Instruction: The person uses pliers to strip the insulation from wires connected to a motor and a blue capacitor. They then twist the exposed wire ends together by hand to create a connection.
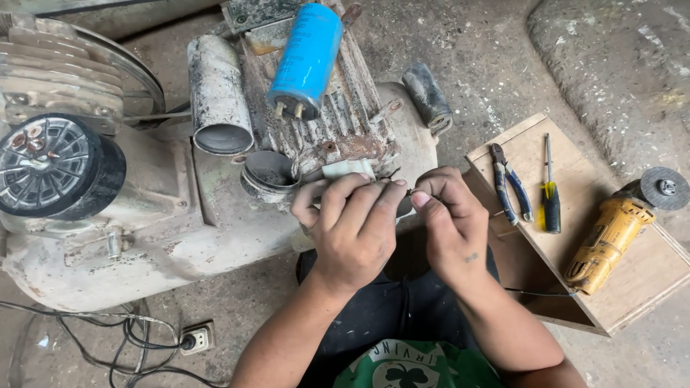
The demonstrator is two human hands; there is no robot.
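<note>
My left hand [353, 228] is closed around a small white plastic part [349, 169] at the front of a dirty, rusty electric motor [338, 122] on an old compressor tank [215, 215]. My right hand [449, 219] pinches a thin wire end right beside the left fingertips. A blue cylindrical capacitor [307, 59] with two terminals lies on the motor's fins, just above both hands.
A wooden board [640, 276] at right carries blue-handled pliers [510, 185], a yellow-and-black screwdriver [550, 194] and a yellow angle grinder [618, 230]. A grey tube [218, 93] and a black wheel [54, 167] sit at left. Cables and a wall-type socket [195, 338] lie on the concrete floor.
</note>
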